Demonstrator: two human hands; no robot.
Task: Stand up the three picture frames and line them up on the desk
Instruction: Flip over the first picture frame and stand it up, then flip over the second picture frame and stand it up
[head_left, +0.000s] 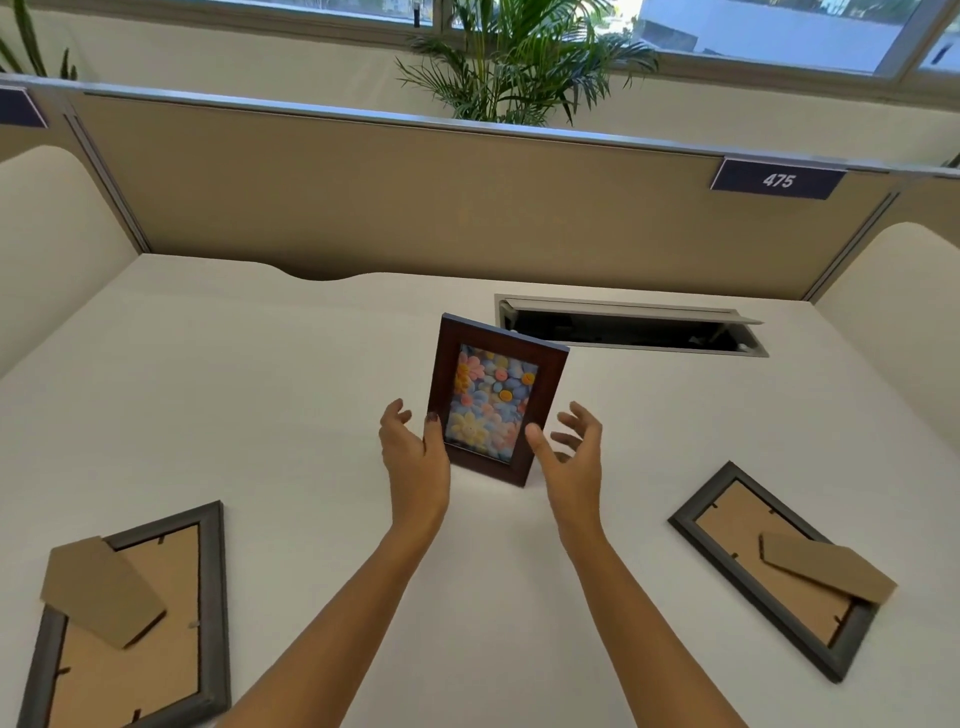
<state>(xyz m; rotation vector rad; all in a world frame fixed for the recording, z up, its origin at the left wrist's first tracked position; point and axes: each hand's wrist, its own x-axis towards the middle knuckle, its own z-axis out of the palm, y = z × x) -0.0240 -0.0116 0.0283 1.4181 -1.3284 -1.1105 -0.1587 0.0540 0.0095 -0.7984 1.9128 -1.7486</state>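
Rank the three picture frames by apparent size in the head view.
1. Left grey frame, cropped by the picture's edge.
2. Right grey frame.
3. Brown frame.
The grey pair lies nearer the camera, so true sizes stay unsure.

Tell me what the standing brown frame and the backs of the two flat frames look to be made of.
Brown frame: dark wood or wood-look laminate, faint grain, smooth satin sheen. The left gray frame and right gray frame have backs that look like tan fiberboard or cardboard: matte, with a fold-out stand and small metal tabs.
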